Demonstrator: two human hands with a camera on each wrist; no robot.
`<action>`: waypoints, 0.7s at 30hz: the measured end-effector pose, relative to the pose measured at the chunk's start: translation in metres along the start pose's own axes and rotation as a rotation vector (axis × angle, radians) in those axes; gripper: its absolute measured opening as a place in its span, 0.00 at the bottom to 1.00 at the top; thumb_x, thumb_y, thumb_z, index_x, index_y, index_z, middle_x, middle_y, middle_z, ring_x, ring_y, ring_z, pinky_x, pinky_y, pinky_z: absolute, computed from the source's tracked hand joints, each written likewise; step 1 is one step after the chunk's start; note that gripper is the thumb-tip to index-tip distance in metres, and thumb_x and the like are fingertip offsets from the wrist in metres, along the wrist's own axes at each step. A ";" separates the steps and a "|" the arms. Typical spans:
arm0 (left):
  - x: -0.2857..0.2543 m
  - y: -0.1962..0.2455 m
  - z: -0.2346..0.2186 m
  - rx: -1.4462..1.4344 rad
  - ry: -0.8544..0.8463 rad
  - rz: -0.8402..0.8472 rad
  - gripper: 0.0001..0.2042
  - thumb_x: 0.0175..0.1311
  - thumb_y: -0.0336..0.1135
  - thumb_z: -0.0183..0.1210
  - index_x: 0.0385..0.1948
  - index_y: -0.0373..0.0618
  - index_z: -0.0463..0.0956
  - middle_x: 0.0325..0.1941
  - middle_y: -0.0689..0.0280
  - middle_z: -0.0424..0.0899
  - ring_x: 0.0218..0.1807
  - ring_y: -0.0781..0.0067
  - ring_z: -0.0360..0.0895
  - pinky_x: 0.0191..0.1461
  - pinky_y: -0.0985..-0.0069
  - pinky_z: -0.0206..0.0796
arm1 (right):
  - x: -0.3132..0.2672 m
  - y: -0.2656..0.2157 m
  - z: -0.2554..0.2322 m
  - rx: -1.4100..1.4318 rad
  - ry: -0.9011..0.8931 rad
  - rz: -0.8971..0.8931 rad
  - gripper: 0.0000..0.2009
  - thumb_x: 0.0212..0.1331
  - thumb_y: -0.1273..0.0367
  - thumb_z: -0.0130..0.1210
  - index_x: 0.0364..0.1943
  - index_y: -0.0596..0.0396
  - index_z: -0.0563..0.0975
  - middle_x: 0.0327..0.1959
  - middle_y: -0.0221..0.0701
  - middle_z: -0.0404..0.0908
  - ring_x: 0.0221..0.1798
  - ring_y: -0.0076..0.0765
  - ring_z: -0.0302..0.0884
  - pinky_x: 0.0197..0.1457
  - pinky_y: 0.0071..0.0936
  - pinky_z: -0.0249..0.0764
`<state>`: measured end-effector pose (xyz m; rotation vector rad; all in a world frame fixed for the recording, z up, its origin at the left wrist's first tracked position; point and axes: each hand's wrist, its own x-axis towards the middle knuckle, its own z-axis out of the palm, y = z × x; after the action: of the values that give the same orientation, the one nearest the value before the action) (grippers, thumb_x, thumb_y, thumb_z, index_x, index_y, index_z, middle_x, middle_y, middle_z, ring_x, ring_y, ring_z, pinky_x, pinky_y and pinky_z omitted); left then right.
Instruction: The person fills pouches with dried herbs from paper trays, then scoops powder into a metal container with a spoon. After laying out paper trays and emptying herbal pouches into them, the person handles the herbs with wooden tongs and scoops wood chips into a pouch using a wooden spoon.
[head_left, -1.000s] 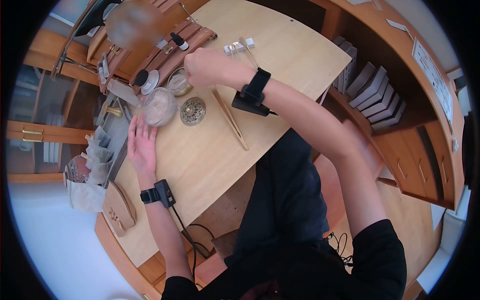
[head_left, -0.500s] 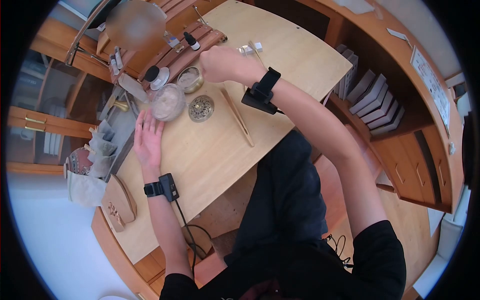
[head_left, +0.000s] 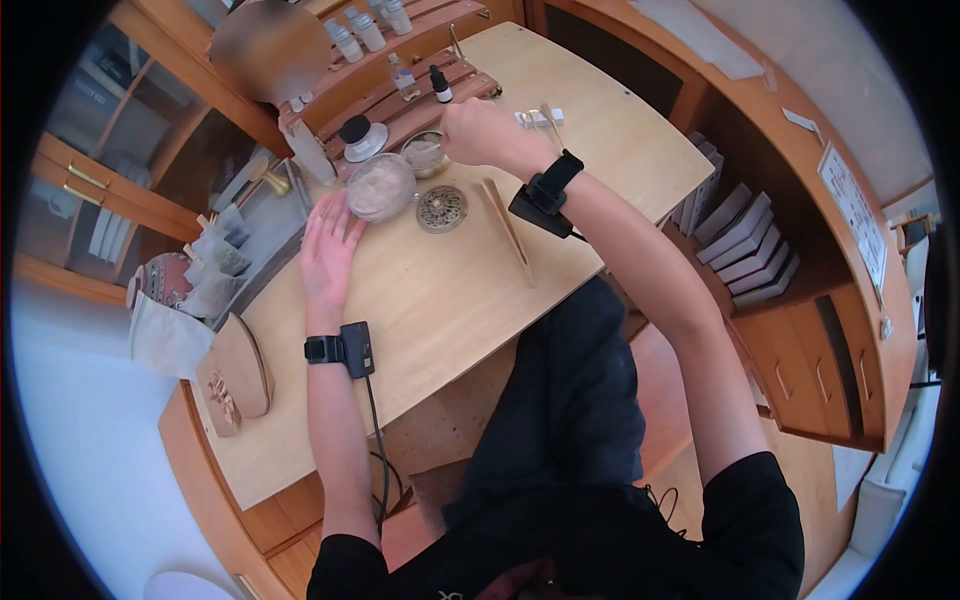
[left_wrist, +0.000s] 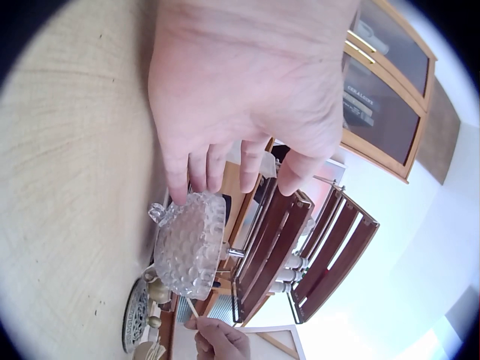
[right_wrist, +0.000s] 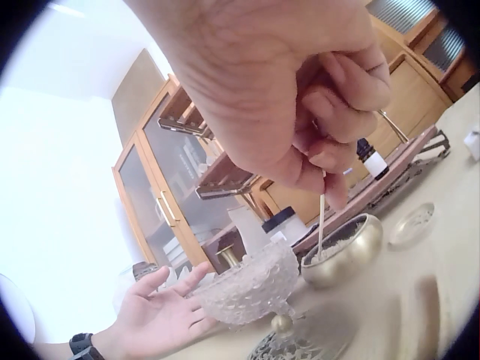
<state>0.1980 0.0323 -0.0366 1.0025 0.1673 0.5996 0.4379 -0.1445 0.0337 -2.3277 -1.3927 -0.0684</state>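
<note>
My right hand [head_left: 490, 135] pinches a thin pale stick [right_wrist: 322, 221] between thumb and fingertips. The stick's lower end dips into greyish powder in a round brass bowl [right_wrist: 349, 262]. Beside it, a clear, knobbly-sided glass bowl [head_left: 381, 187] holds pale powder. My left hand [head_left: 328, 255] lies palm up with fingers extended, the fingertips right at the glass bowl's side. An openwork metal lid [head_left: 442, 209] with a round knob sits on the table in front of the two bowls. Nearer me lie long, slim tan tongs [head_left: 512, 238].
Behind the bowls stands a wooden tiered rack [head_left: 400, 110] with a black dropper bottle [head_left: 440, 84] and small vials. A black-lidded jar [head_left: 362, 138] is next to it. Mesh sachets [head_left: 222, 250] and a wooden case [head_left: 240, 370] line the left edge. A shelf of books [head_left: 745, 245] stands right.
The head view has swung, so the table things sit further right in the frame. My right hand stays over the brass bowl and my left hand stays beside the glass bowl.
</note>
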 end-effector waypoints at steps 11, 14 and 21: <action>0.000 0.001 0.000 0.015 -0.010 0.006 0.25 0.72 0.42 0.47 0.66 0.40 0.59 0.71 0.53 0.61 0.73 0.60 0.57 0.74 0.58 0.52 | 0.003 -0.003 -0.018 -0.030 0.013 0.116 0.12 0.48 0.69 0.55 0.32 0.64 0.82 0.36 0.51 0.83 0.44 0.55 0.83 0.49 0.44 0.79; 0.002 0.000 -0.004 -0.012 -0.021 0.004 0.24 0.72 0.42 0.47 0.65 0.40 0.60 0.70 0.54 0.63 0.72 0.61 0.58 0.74 0.58 0.53 | 0.006 -0.009 -0.015 -0.079 0.019 0.106 0.12 0.48 0.68 0.55 0.33 0.64 0.82 0.37 0.52 0.83 0.44 0.56 0.82 0.50 0.45 0.78; -0.001 0.002 -0.003 -0.011 -0.021 0.014 0.23 0.71 0.42 0.48 0.64 0.41 0.63 0.69 0.56 0.65 0.72 0.63 0.59 0.73 0.59 0.55 | 0.005 0.006 -0.013 -0.056 -0.023 0.215 0.14 0.49 0.67 0.54 0.33 0.65 0.82 0.37 0.54 0.82 0.44 0.58 0.81 0.50 0.45 0.77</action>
<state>0.1950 0.0343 -0.0371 0.9996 0.1384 0.6021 0.4480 -0.1474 0.0449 -2.5178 -1.1562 -0.0175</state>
